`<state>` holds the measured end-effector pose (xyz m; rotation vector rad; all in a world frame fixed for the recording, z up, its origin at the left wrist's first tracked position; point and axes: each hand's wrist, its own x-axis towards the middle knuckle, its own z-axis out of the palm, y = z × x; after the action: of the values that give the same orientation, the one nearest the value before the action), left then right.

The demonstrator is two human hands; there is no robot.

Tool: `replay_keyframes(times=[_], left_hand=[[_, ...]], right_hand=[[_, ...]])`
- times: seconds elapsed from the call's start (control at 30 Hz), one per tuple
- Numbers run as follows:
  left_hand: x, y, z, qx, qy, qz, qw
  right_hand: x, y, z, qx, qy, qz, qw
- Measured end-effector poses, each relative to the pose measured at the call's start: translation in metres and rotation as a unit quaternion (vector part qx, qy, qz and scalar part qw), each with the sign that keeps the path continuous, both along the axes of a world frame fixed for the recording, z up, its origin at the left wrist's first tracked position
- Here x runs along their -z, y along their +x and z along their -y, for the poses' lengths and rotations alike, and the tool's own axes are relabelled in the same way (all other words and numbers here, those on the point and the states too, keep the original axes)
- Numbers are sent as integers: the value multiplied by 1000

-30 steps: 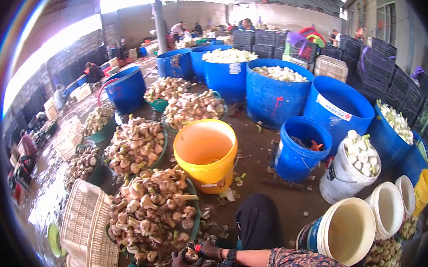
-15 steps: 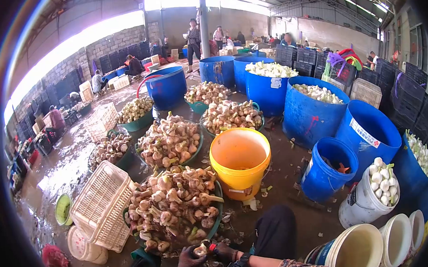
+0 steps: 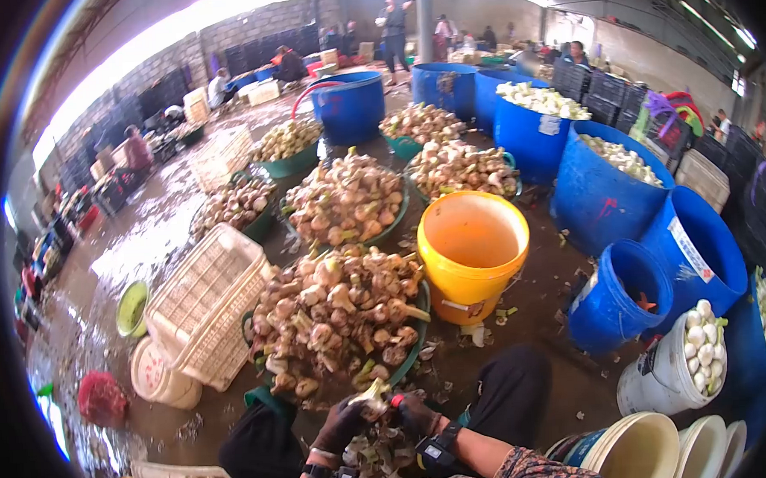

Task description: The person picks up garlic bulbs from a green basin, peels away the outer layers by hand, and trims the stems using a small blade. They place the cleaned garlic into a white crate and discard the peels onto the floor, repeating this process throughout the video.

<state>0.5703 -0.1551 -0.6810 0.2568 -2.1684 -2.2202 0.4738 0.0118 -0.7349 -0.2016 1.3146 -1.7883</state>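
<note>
My left hand (image 3: 340, 427), in a dark glove, is closed around a garlic bulb (image 3: 373, 395) with its stem end up. Close beside it, my right hand (image 3: 418, 415), also gloved, grips a small tool with a red end (image 3: 397, 401); its blade or working part is hidden. Both hands meet low in front of me, between my knees. Loose garlic skins (image 3: 377, 451) lie beneath them. Just beyond the hands stands a wide green basin (image 3: 423, 329) heaped with unpeeled garlic (image 3: 339, 305).
A yellow bucket (image 3: 466, 274) stands beyond my right knee. To the right are a white bucket (image 3: 650, 377) of peeled garlic, blue tubs (image 3: 599, 204) and stacked pails (image 3: 636, 450). On the left sit plastic crates (image 3: 211, 310) and a lidded pail (image 3: 162, 372). People work farther back.
The view has tilted down and turned left, so the scene sits higher and farther right. My hands remain close together at the garlic bulb, whose stem end now shows more plainly.
</note>
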Motion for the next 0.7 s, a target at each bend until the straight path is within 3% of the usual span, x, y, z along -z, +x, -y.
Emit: replay_keyframes(times=[0.03, 0.07, 0.1, 0.13, 0.17, 0.2, 0.23, 0.27, 0.3, 0.33, 0.37, 0.4, 0.43, 0.47, 0.5, 0.57, 0.6, 0.63, 0.7], left_hand=[[-21, -4, -18, -81, 260, 133, 953], [-16, -5, -25, -85, 185, 102, 974], [-11, -7, -30, -87, 107, 72, 988], [-12, -8, -35, -27, 109, 29, 993], [24, -9, -27, 51, -47, 19, 997], [12, -8, -27, 30, -12, 43, 999], [-1, -11, -27, 14, 23, 65, 998], [3, -13, -23, 14, 20, 61, 998], [5, -12, -21, -28, -63, 24, 997], [6, -11, -21, -69, -144, -12, 987], [5, -9, -20, -68, -145, -13, 987], [-16, -7, -22, 8, -224, 38, 974], [-29, -7, -22, 83, -301, 89, 946], [-19, -3, -23, 35, -231, 118, 965], [-17, 1, -25, 36, -233, 116, 965], [-14, 8, -28, -51, -193, 145, 969], [12, 9, -24, -68, -150, 127, 978], [8, 7, -27, -114, -2, 154, 982], [26, 9, -14, -152, 302, 154, 928]], right_hand=[[-5, 4, 0, 23, -28, 120, 992], [5, -1, 4, 8, -20, 222, 975], [16, -11, -1, -81, -127, 302, 941], [-5, -8, -10, -75, -139, 306, 939], [-30, -2, -16, -67, -152, 309, 936], [-27, 5, -14, 5, -125, 195, 973], [-16, 0, -13, 1, -125, 192, 973], [1, -13, -10, -81, -233, 271, 930], [-6, -19, -7, -159, -335, 344, 863], [-33, -8, -9, -56, -42, 163, 984], [-19, -8, -11, -54, -44, 163, 984], [6, -8, -13, -125, 3, 59, 990], [-20, -7, -9, -194, 50, -46, 979], [-48, 1, -13, -148, 24, -217, 965], [-27, -1, -9, -146, 22, -220, 964], [29, -8, -1, -109, 17, -446, 888], [27, -6, -1, -135, 17, -261, 956], [4, -7, -5, -182, 31, -180, 966], [-19, -1, 2, -82, -102, -311, 941]])
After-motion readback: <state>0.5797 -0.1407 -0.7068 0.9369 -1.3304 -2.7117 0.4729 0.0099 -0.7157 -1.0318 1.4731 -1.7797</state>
